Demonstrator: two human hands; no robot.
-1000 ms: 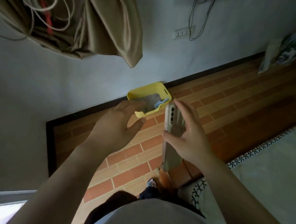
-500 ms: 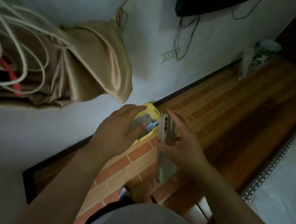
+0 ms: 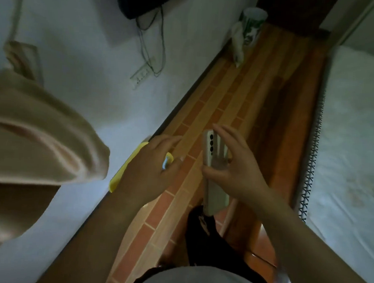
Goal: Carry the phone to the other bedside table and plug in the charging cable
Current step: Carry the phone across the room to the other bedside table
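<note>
- Beige-cased phone (image 3: 215,182) is held in the right hand (image 3: 235,166), back and camera lenses facing up toward the head camera, long axis running roughly away from the body, top end farthest out.
- Right hand grip: thumb on the near-left edge, fingers (image 3: 222,132) arched over the top and right side; a loose pinch, not a closed fist. The lower end of the phone hangs free below the palm.
- Left hand (image 3: 151,167) sits just beside the phone, to its left, fingers half curled. Something small and pale blue shows at the fingertips; cannot tell whether it is gripped or merely behind the hand.
- Yellow tray (image 3: 123,172) lies on the floor against the wall, mostly hidden under the left hand.
- No bedside table and no charging cable end are identifiable in view. Judgement: the carry is under way, plugging in not yet begun.
- Tiled floor strip (image 3: 239,96) runs ahead between the white wall (image 3: 89,48) and the bed (image 3: 357,130) on the right; looks open for walking.
- Ahead at the far end: a cup-like container (image 3: 253,23) on the floor near the wall. A wall socket (image 3: 140,78) with dark wires hanging above it sits on the left.
- Tan cloth (image 3: 39,136) hangs near on the left, likely to brush the left arm.
</note>
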